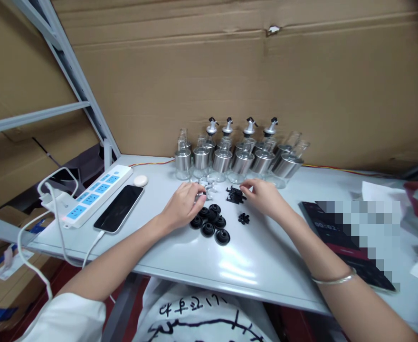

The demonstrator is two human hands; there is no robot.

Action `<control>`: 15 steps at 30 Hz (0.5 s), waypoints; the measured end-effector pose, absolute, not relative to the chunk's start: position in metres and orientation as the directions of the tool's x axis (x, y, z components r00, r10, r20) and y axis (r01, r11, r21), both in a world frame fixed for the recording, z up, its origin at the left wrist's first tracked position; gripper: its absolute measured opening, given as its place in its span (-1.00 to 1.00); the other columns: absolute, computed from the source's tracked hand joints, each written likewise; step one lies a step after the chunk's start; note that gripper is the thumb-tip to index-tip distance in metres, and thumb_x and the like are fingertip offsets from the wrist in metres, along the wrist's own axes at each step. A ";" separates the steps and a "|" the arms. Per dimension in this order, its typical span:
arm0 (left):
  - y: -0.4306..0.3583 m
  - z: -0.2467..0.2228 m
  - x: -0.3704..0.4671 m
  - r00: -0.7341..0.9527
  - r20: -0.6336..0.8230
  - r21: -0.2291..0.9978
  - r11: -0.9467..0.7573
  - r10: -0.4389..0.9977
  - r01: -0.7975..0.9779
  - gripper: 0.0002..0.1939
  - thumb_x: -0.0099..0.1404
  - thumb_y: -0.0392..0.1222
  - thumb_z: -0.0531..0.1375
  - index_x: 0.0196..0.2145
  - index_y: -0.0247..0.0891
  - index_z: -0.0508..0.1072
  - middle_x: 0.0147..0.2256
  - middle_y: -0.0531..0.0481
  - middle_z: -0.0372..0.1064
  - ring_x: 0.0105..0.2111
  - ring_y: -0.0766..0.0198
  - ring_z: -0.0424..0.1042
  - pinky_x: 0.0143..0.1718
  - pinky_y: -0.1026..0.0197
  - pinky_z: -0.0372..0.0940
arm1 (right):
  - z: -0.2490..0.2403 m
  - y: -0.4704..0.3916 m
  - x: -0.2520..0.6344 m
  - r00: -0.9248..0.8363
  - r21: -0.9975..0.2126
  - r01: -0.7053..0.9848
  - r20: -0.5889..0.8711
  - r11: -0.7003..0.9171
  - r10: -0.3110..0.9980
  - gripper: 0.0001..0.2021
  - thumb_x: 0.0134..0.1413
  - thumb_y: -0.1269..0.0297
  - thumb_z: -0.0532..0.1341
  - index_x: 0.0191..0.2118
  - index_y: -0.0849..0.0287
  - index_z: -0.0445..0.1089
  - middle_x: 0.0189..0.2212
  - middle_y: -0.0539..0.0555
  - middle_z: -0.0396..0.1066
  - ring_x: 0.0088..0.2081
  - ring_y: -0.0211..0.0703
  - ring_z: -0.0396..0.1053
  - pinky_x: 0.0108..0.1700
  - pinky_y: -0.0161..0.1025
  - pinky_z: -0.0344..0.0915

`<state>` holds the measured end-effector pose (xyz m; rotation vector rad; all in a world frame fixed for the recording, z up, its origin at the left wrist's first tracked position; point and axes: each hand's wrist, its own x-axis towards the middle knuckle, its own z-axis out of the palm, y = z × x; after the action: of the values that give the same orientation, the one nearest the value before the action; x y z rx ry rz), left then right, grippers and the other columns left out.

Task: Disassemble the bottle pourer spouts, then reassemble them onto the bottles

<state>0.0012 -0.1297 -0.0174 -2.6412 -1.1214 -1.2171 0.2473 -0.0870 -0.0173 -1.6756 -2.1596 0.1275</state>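
Brown cardboard (230,71) rises behind the far edge of a pale table (259,266), where bottles (242,164) of glass and metal stand in rows. Loosely bent, the left hand (182,204) is at some silvery pieces (211,183) before the bottles, thumb and forefinger apart, while the right hand (264,195) has its fingertips close together by slim black parts (235,194); I cannot tell whether either grips anything. Nearer the table's front edge lie round black stoppers (213,218) and tiny black bits (243,218), with a phone (119,209) toward the left edge
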 end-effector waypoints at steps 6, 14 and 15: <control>-0.130 -0.017 0.005 0.507 0.656 0.236 -0.790 0.559 0.566 -0.88 0.38 -0.23 -0.05 -0.27 -0.26 0.24 -0.38 -0.02 0.35 -0.37 0.27 0.36 -0.28 0.20 0.28 | 0.001 -0.108 0.223 -0.363 -0.568 0.653 0.345 0.500 0.866 -0.79 0.15 0.24 0.08 -0.33 0.19 0.43 -0.39 0.09 0.46 -0.38 -0.16 0.34 -0.33 -0.27 0.20; -0.133 -0.024 0.007 0.563 0.657 0.285 -0.856 0.502 0.431 -0.91 0.31 -0.31 -0.04 -0.22 -0.23 0.06 -0.27 -0.08 0.22 -0.34 0.27 0.32 -0.36 0.22 0.31 | -0.001 -0.138 0.194 -0.581 -0.597 0.395 0.427 0.699 0.693 -0.80 0.22 0.21 0.04 -0.27 0.17 0.36 -0.38 0.06 0.42 -0.39 -0.24 0.31 -0.32 -0.31 0.22; -0.133 -0.025 0.007 0.565 0.649 0.289 -0.853 0.509 0.436 -0.90 0.31 -0.30 -0.03 -0.22 -0.22 0.05 -0.26 -0.08 0.21 -0.35 0.27 0.31 -0.37 0.23 0.30 | -0.001 -0.138 0.194 -0.588 -0.588 0.395 0.429 0.706 0.686 -0.80 0.23 0.21 0.04 -0.26 0.17 0.35 -0.38 0.06 0.42 -0.39 -0.24 0.31 -0.32 -0.30 0.22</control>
<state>0.0070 -0.1332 -0.0250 -2.8629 -0.8662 -1.2379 0.1937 -0.1380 -0.0012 -0.8190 -2.2583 0.5789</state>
